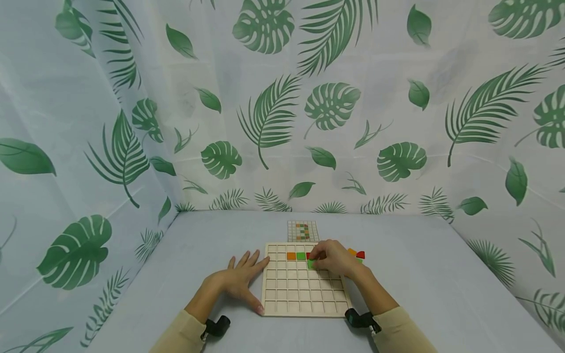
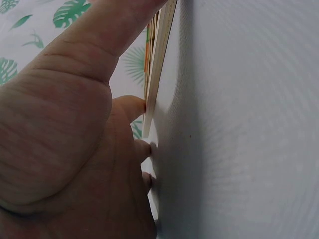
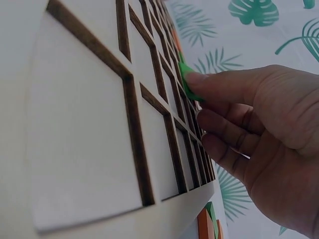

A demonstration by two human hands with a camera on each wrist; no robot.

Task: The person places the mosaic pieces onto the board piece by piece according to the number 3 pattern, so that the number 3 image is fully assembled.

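A wooden grid board [image 1: 291,295] lies flat on the table. In one of its upper rows sit an orange tile [image 1: 291,256], a green tile [image 1: 301,256] and a partly covered red tile [image 1: 308,255]. My right hand [image 1: 336,258] is over the board's upper right part, pinching another green tile [image 3: 188,82] between thumb and fingers, just below the red one. With fingers spread, my left hand [image 1: 238,280] rests at the board's left side. Its thumb and index finger touch the board's edge [image 2: 158,64].
Behind the board lies a small pattern card [image 1: 292,236] with a coloured grid. Right of the board, partly behind my right hand, are loose pieces, including an orange one [image 1: 351,252] and a red one [image 1: 360,255]. A leaf-printed curtain [image 1: 273,186] stands behind the table.
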